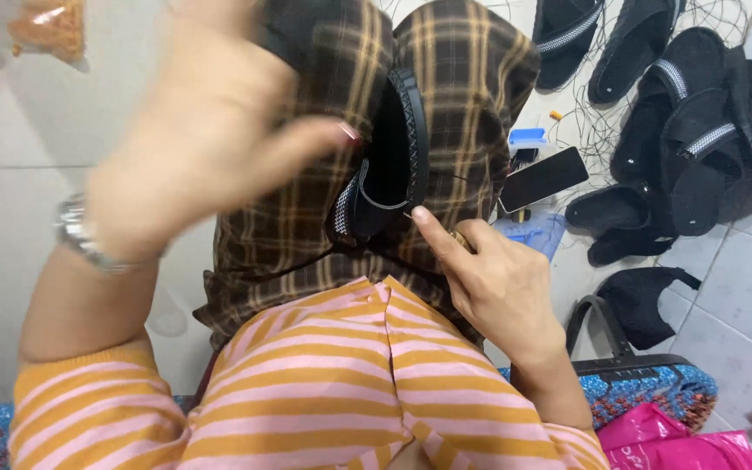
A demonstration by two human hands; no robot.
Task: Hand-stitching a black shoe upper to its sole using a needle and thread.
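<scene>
A black sandal [398, 157] with a braided rim and a white-speckled strap stands on edge between my knees, which are covered by brown plaid cloth. My right hand [498, 287] is just below it, index finger stretched to the sole's lower edge, fingers closed round a small tan tool [459, 237] that is mostly hidden. My left hand [193, 148], with a metal watch on the wrist, is raised to the left of the sandal and blurred by motion. Its thumb points at the sandal. Whether it holds a thread I cannot tell.
A heap of black sandals [698, 130] lies on the tiled floor at the right, with loose thin thread around it. A dark phone [543, 178] and a blue box [528, 139] sit beside my knee. A black upper piece [646, 300] and a pink bag [663, 439] lie lower right.
</scene>
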